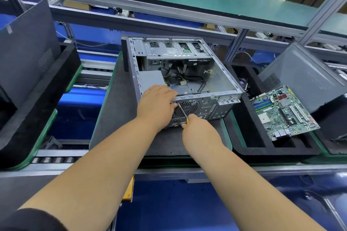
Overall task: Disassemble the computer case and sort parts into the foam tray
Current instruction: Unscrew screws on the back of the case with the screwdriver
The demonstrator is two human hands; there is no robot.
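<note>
We have the computer case [180, 73] lying on its side, open side up, on a dark grey mat [116, 118] on the counter, rear panel facing us. Inside: the grey power supply [151, 79] at the left, loose cables [187, 78] in the middle, drive bays [174, 48] at the far end. Left hand [156, 107] rests on the case's near top edge over the power supply, fingers curled down onto the rear panel beside the fan grille [187, 107], its grip clamped on the case edge. Right hand [197, 127] has its grip clamped on the yellow handle of a screwdriver [183, 112]; shaft angles up and left, tip at the rear panel just by the left fingertips. Foam tray [249, 137] sits just right of the case; the motherboard [283, 111] lies in it, tilted across a compartment. A grey side panel [308, 77] leans at the tray's far right. Another dark panel [26, 50] stands in a black tray on the left
</note>
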